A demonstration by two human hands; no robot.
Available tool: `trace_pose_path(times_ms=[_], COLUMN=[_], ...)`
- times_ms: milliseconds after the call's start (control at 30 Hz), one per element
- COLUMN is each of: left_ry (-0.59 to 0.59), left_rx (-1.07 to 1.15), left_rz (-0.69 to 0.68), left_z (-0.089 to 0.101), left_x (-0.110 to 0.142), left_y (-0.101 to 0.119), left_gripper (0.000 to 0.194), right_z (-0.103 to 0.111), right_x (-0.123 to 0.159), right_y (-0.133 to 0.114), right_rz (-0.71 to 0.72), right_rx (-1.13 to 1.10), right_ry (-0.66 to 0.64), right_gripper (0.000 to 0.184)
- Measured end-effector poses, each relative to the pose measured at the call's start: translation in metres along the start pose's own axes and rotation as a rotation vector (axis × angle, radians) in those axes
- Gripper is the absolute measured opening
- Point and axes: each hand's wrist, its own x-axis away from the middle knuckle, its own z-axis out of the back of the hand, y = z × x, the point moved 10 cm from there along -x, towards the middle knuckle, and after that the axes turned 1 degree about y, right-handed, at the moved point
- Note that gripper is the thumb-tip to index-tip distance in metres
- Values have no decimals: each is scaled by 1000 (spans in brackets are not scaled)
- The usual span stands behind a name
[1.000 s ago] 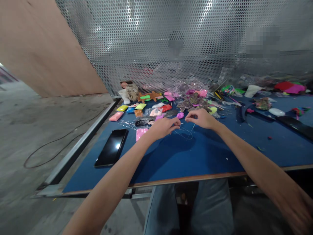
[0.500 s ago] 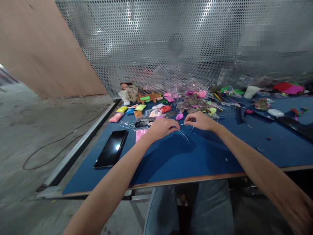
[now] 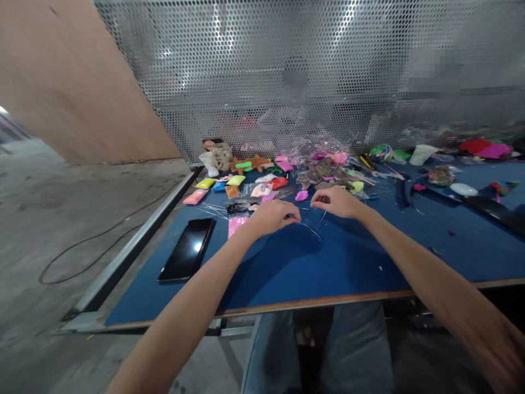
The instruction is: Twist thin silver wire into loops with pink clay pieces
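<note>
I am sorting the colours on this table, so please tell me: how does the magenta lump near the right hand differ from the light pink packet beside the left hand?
Colour: the magenta lump is deeper; the pink packet is paler.
Shape: the lump is compact and uneven; the packet is flatter, with straighter edges.
Size: the packet looks larger than the lump.
Shared: both lie on the blue tabletop.
</note>
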Motion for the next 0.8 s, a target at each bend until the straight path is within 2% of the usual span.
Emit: trace_pose_path(times_ms=[800], left_ry=[8], left_rx=[19], left_rz=[-29], left_z=[-3], left_x=[-1], left_y=[-3], left_gripper=[12], right_z=[-4], right_x=[0], right_y=[2], right_rz=[-4], right_rx=[-1], right_ry=[-33], right_gripper=[16])
